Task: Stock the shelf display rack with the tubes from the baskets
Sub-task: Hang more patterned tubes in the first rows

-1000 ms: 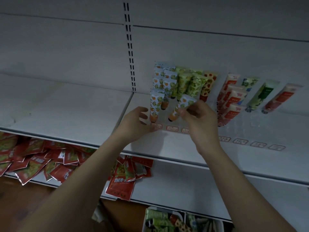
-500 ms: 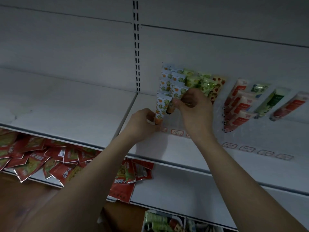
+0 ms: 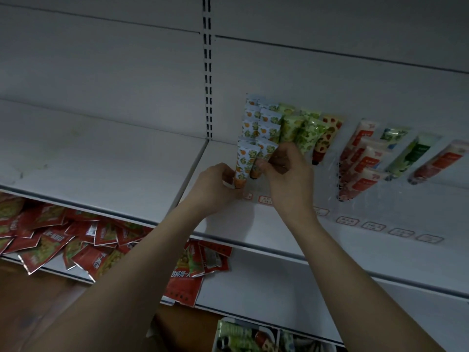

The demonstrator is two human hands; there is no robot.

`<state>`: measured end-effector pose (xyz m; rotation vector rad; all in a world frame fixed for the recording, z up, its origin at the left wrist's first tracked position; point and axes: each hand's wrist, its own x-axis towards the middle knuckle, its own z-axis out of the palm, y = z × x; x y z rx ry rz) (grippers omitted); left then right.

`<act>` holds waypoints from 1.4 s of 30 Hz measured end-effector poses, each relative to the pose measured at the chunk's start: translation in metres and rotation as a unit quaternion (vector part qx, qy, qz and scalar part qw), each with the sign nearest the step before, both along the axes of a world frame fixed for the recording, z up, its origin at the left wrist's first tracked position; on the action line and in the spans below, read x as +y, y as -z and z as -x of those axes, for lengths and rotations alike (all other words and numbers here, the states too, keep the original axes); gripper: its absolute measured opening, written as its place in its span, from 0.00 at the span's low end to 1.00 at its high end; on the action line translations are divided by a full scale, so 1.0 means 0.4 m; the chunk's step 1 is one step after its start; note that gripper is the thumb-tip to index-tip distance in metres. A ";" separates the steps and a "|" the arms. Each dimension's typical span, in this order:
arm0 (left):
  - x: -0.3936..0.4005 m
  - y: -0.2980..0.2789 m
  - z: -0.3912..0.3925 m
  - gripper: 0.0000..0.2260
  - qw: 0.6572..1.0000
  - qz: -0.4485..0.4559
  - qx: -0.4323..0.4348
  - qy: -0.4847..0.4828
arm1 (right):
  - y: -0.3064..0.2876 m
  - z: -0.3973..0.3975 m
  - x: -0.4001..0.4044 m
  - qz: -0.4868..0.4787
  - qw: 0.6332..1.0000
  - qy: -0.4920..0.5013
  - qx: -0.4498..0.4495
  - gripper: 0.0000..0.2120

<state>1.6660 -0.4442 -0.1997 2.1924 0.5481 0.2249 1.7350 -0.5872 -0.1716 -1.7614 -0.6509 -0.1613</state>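
The right hand (image 3: 286,174) pinches an orange-print tube (image 3: 262,158); the left hand (image 3: 215,184), at its nine o'clock, grips the front tube (image 3: 243,163). A careless push may topple the neighbours.

Both forearms extend up and away from the near edge, converging at centre. Left hand (image 3: 214,185): fingers curled, fingertips hidden. Right hand (image 3: 286,174): fingers curled in a pinching grip, thumb leftward.
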 end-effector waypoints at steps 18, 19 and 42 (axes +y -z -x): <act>-0.007 0.011 -0.005 0.21 1.000 -0.018 -0.018 -0.013 | 0.020 0.003 0.015 0.022 0.998 0.027 -0.047 0.07; -0.007 0.012 -0.003 0.20 0.999 -0.022 -0.019 -0.015 | 0.023 0.001 0.023 0.030 0.998 0.026 -0.053 0.06; -0.007 -0.067 0.000 0.10 0.957 0.153 -0.237 -0.064 | 0.045 -0.009 0.033 0.010 0.998 0.032 -0.058 0.04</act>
